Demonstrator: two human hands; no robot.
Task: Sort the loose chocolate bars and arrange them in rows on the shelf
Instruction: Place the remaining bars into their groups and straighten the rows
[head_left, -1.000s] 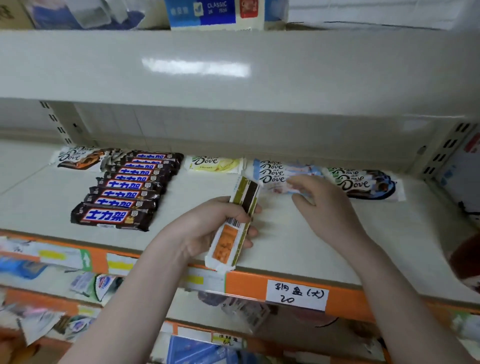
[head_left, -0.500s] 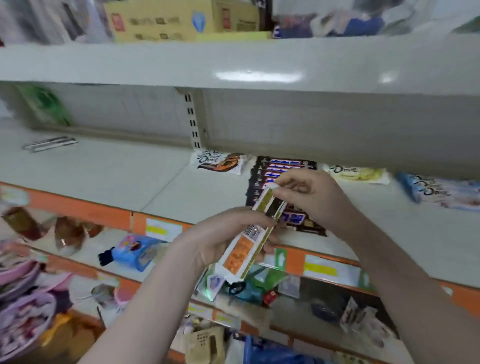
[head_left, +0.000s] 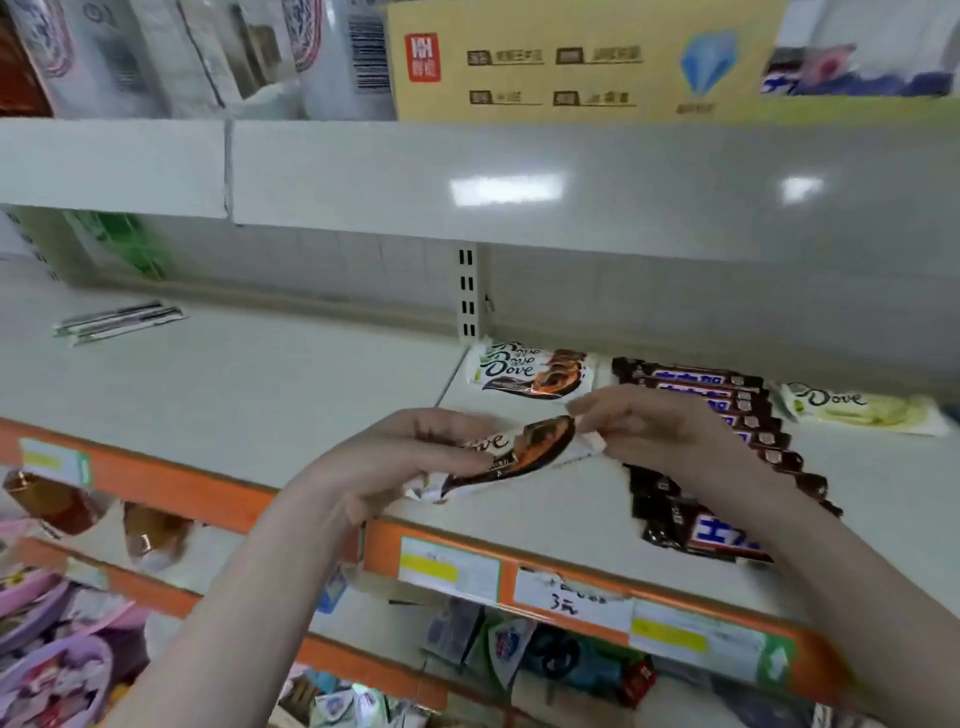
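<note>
Well above the fingers stands a yellow carton printed with a red square and a blue diamond. Left of it are white bags, one bearing a barcode. Straight up from the fingers, a slotted upright runs down the back wall. Far to their left lie a green packet and a flat pack of thin sticks. Below the fingers, price labels sit beside a handwritten tag. Lower left are purple baskets and brown sachets; lower still, blurred packets.
</note>
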